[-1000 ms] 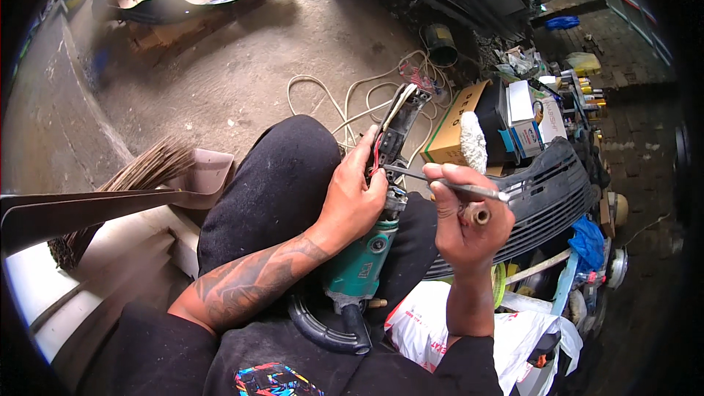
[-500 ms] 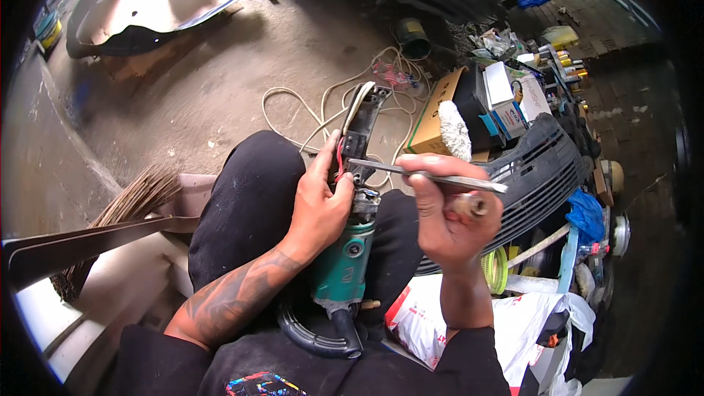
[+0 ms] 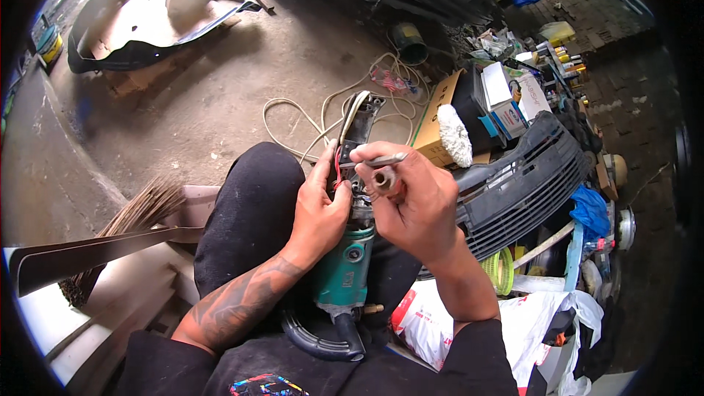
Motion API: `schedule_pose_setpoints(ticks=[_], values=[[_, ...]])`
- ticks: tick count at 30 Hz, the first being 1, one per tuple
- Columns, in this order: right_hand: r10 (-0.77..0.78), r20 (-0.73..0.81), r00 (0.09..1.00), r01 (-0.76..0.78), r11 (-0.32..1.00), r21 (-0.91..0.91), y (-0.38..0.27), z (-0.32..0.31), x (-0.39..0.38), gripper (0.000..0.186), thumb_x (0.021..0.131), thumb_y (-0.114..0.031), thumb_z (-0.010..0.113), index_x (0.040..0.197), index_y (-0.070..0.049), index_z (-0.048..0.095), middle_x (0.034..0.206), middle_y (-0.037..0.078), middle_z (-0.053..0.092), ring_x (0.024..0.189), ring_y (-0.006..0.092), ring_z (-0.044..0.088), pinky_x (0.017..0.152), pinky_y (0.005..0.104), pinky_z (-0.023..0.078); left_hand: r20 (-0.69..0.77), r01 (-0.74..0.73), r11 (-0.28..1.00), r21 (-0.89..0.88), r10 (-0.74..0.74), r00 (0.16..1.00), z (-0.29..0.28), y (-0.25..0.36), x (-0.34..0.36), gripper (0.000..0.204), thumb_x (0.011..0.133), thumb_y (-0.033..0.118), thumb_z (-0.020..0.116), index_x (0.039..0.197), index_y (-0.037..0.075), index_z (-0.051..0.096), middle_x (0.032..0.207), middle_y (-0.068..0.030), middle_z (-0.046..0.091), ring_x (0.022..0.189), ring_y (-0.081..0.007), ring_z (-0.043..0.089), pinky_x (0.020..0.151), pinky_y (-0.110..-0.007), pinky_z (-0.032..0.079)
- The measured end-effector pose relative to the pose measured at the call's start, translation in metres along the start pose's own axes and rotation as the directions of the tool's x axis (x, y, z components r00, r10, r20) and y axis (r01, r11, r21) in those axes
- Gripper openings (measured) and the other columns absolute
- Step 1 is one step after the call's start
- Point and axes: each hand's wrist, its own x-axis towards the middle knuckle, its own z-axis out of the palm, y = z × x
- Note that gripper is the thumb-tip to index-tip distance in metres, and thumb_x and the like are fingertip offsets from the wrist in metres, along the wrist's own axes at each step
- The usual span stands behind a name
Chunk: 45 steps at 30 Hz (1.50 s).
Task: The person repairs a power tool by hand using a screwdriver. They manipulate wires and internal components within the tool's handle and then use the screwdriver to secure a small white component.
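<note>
A green power tool (image 3: 343,275), like a polisher or grinder, lies between my knees with its black loop handle (image 3: 315,339) toward me. Its rear handle (image 3: 359,130) is opened up, showing a pale cord and red wires (image 3: 337,167). My left hand (image 3: 320,213) grips the opened part from the left, fingers along the wires. In my right hand (image 3: 424,205) a slim grey metal rod (image 3: 387,160) is pinched, its tip over the exposed inside. A second piece with a hollow round metal end (image 3: 383,180) sits in the same hand, mostly hidden by the fingers.
The pale cord (image 3: 275,114) loops over the floor ahead. To the right are a cardboard box (image 3: 436,121), a black slatted grille (image 3: 524,176) and a white plastic bag (image 3: 433,315). A broom (image 3: 139,209) rests at left. A dark curved panel (image 3: 110,55) lies far left.
My right hand has moved left and in closer to the opened handle, bringing the rod's tip over the wires. My left hand keeps its grip.
</note>
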Motion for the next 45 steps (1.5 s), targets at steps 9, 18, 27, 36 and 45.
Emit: schedule_pose_setpoints(ticks=[9, 18, 27, 36, 45], values=[[0.115, -0.051, 0.992, -0.114, 0.993, 0.034, -0.001, -0.004, -0.004, 0.015, 0.087, 0.005, 0.065, 0.102, 0.004, 0.061, 0.093, 0.013, 0.071, 0.079, 0.0114, 0.068, 0.067, 0.023, 0.054, -0.025, -0.09, 0.994, 0.059, 0.092, 0.995, -0.001, 0.004, 0.0, 0.058, 0.088, 0.003, 0.054, 0.143, -0.004, 0.036, 0.115, -0.0176, 0.06, 0.095, -0.0173, 0.06, 0.084, -0.029, 0.049], [0.247, -0.068, 0.967, -0.236, 0.962, 0.138, -0.008, -0.013, -0.007, 0.019, 0.089, 0.004, 0.064, 0.108, 0.004, 0.059, 0.094, 0.013, 0.072, 0.082, 0.0093, 0.066, 0.066, 0.0188, 0.052, -0.002, -0.045, 0.998, 0.037, 0.045, 0.999, -0.003, 0.011, -0.001, 0.059, 0.089, 0.002, 0.053, 0.145, -0.003, 0.035, 0.118, -0.0165, 0.06, 0.101, -0.0169, 0.059, 0.086, -0.028, 0.048], [0.282, -0.157, 0.946, -0.244, 0.943, 0.225, -0.013, -0.016, -0.009, 0.018, 0.088, 0.003, 0.066, 0.105, 0.003, 0.061, 0.095, 0.012, 0.071, 0.082, 0.011, 0.068, 0.068, 0.023, 0.054, -0.021, -0.067, 0.996, 0.065, 0.068, 0.997, -0.002, 0.012, -0.003, 0.059, 0.089, 0.001, 0.053, 0.145, -0.003, 0.034, 0.123, -0.017, 0.058, 0.107, -0.0185, 0.059, 0.09, -0.029, 0.047], [0.428, -0.169, 0.888, -0.372, 0.884, 0.284, -0.006, -0.019, -0.024, 0.017, 0.091, 0.002, 0.063, 0.108, 0.002, 0.06, 0.095, 0.012, 0.072, 0.08, 0.008, 0.066, 0.065, 0.0181, 0.051, -0.005, -0.022, 1.0, 0.002, 0.022, 1.0, -0.002, 0.014, -0.002, 0.06, 0.088, 0.001, 0.053, 0.145, -0.002, 0.033, 0.122, -0.0178, 0.059, 0.106, -0.0201, 0.06, 0.091, -0.03, 0.047], [0.513, -0.202, 0.834, -0.403, 0.818, 0.41, -0.002, -0.025, -0.037, 0.017, 0.093, 0.001, 0.06, 0.109, 0.003, 0.057, 0.097, 0.012, 0.07, 0.082, 0.0112, 0.067, 0.072, 0.024, 0.055, -0.028, 0.016, 0.999, -0.046, -0.018, 0.999, 0.001, 0.019, -0.004, 0.059, 0.089, 0.0, 0.052, 0.143, 0.009, 0.03, 0.106, -0.0126, 0.06, 0.084, -0.0144, 0.058, 0.073, -0.028, 0.048]])
